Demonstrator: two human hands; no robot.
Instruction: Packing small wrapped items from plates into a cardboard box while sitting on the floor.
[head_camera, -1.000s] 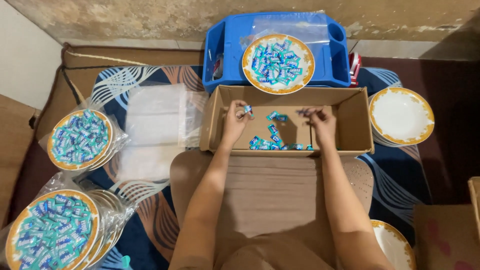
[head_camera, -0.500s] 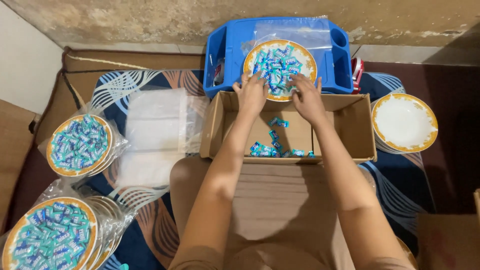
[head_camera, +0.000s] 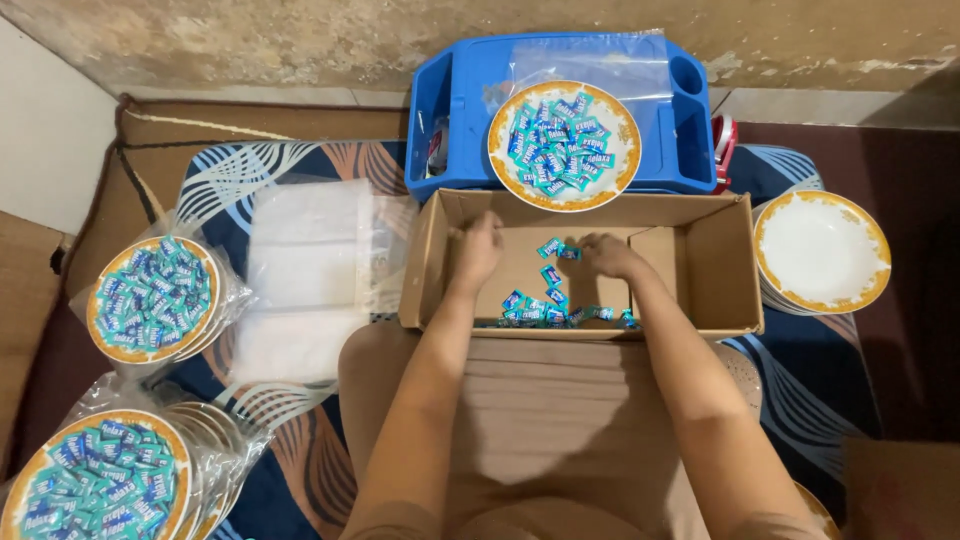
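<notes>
An open cardboard box (head_camera: 725, 265) lies in front of my knees, with several small blue-wrapped candies (head_camera: 552, 290) scattered on its bottom. My left hand (head_camera: 478, 248) is inside the box at its left side, fingers curled; whether it grips anything is hidden. My right hand (head_camera: 605, 255) is inside too, fingers down beside the loose candies near the middle. Just beyond the box, a gold-rimmed plate of candies (head_camera: 563, 144) sits on a blue plastic tray (head_camera: 450, 110).
A clear plastic bag (head_camera: 600, 62) lies on the tray behind the plate. An empty gold-rimmed plate stack (head_camera: 822, 250) sits at right. Two bagged plates of candies (head_camera: 152, 297) (head_camera: 95, 482) lie at left, beside a pile of clear bags (head_camera: 305, 270).
Both hands have come back from the candy plate on the tray, down into the cardboard box. The plate stays on the tray.
</notes>
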